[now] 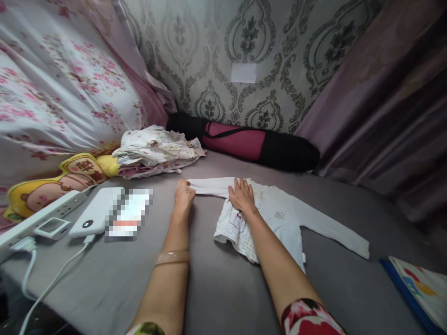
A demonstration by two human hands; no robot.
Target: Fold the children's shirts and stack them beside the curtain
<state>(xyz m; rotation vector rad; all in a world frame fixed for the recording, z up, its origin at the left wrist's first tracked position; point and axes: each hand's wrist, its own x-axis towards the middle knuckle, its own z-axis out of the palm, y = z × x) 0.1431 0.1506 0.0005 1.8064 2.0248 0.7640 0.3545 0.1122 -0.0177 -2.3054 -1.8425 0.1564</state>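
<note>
A small white long-sleeved shirt (282, 218) lies spread on the grey sheet, its right-hand sleeve stretched out to the side. One side of the body is folded inward, showing a printed patch with writing. My left hand (184, 193) is closed on the cuff end of the left-hand sleeve, which runs straight across. Flat near the shoulder, where that sleeve meets the body, rests my right hand (242, 195) with its fingers stretched out. A small printed emblem shows on the shirt's chest.
A pile of folded clothes (157, 149) and a yellow cartoon cushion (52, 186) lie at the left. Nearer are a power strip (38, 223), a white power bank (96, 214) with its cable and a blurred-out phone (129, 216). A black and maroon bag (240, 142) lies along the wall; a book (419, 288) at right.
</note>
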